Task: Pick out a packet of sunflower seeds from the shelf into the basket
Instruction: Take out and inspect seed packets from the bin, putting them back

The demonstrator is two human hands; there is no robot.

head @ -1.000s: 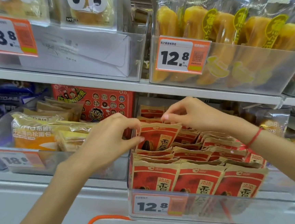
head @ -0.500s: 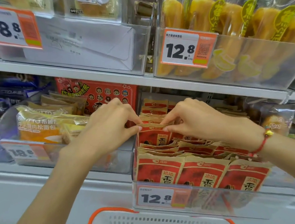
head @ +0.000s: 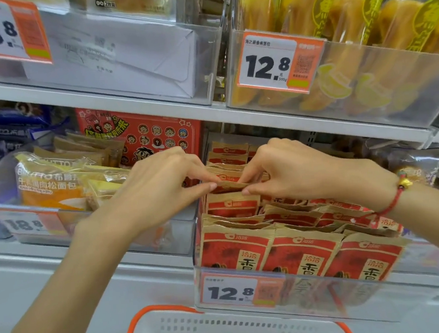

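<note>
Right now the sunflower seed packet (head: 227, 183) stands in the clear bin (head: 421, 276) on the shelf, its top edge running left to right, pinched by left hand (head: 159, 187) and right hand (head: 298, 175). Open room lies above; the basket (head: 227, 330) waits directly below.

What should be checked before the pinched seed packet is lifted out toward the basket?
1. Left hand pinches the seed packet top edge: ok.
2. Right hand pinches the same edge: ok.
3. Packet free of the neighbouring packets: not ok, wedged in the row.
4. Basket below the clear bin: ok.
5. Basket has room: cannot tell.
</note>
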